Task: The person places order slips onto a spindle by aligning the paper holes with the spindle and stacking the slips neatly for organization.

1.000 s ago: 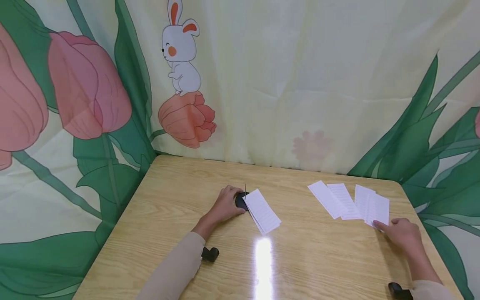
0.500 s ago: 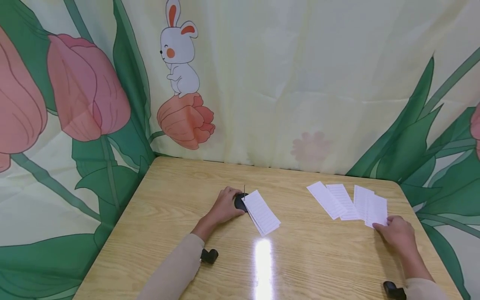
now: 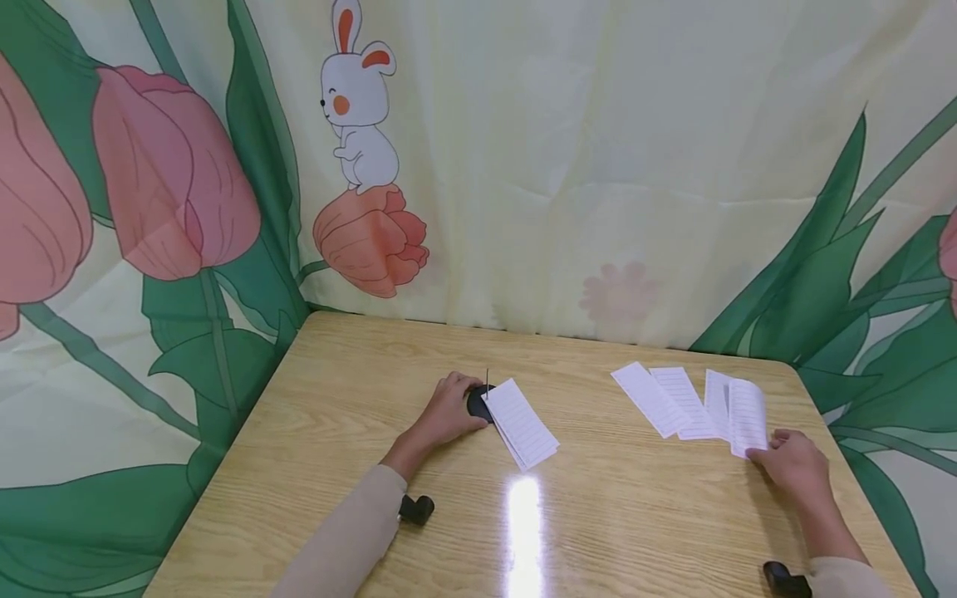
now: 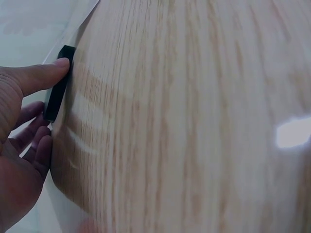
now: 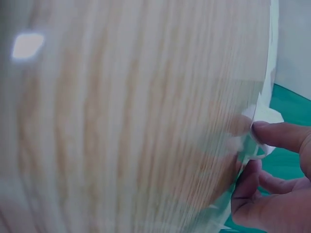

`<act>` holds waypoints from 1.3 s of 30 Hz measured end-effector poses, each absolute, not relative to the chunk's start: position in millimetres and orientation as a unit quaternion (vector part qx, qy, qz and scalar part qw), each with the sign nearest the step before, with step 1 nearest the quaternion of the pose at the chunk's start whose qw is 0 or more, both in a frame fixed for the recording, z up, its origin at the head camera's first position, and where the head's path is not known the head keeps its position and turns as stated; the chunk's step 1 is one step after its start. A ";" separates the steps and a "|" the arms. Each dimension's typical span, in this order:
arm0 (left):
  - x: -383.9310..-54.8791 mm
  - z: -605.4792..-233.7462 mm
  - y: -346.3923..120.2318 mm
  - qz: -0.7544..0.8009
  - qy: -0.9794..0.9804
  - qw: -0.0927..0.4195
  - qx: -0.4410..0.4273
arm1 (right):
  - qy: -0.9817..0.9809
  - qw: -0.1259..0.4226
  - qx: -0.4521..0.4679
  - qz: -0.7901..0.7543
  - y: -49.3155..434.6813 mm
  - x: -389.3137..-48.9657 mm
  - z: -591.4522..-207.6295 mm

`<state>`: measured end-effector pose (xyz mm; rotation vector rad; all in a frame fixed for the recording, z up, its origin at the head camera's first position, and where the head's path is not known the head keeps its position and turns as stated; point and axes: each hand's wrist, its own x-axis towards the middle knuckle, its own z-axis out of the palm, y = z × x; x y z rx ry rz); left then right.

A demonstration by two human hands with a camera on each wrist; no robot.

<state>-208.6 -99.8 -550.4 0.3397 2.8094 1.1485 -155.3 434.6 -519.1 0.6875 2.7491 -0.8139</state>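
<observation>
My left hand (image 3: 447,413) grips the round black base of a bill spike (image 3: 477,404), fingers behind it and thumb in front. The left wrist view shows the thumb on the edge of the base (image 4: 59,92). A thin spike rises from the base, with several lined paper slips (image 3: 523,425) on it, fanned toward the right. At the right of the table my right hand (image 3: 798,463) pinches the lower right edge of a lined paper slip (image 3: 746,415), which bows upward. In the right wrist view the thumb and fingers hold the curled white paper (image 5: 269,119).
Several more lined slips lie left of my right hand, among them an angled slip (image 3: 652,400), one beside it (image 3: 684,402) and one partly covered (image 3: 716,397). The wooden table (image 3: 359,357) meets a flowered curtain (image 3: 523,166) at its back edge.
The slip at my right hand has gone from lying flat to bowing upward, its right edge drawn in. My right hand has shifted slightly left. The left hand keeps its place on the base.
</observation>
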 end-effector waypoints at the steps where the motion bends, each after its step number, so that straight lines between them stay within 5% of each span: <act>1: -208.9 -550.2 -99.7 0.376 0.919 0.044 0.112 | 0.927 0.097 0.233 -0.277 434.9 -154.8 -519.4; 23: -213.3 -548.8 -96.9 0.374 0.918 0.036 0.129 | 0.924 0.096 0.204 -0.310 441.3 -148.6 -522.3; 39: -208.1 -542.7 -98.5 0.385 0.915 0.052 0.107 | 0.947 -0.022 0.148 -0.284 443.8 -147.8 -499.2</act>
